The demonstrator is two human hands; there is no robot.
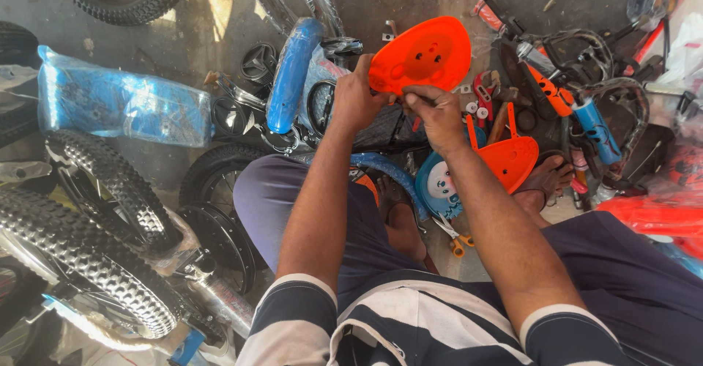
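holding an orange plastic plate [425, 53] up over the floor, the left hand [356, 96] has its fingers closed tight around the plate's lower left edge. the right hand [438, 116] pinches the bottom edge just beside it — fingers curled shut on the plastic. a second orange piece [510, 159] lies below the right wrist, near a bare foot [545, 179]. a blue fender [291, 73] sits left of the hands, and knobby tires [95, 212] lie far off to the left — well apart.
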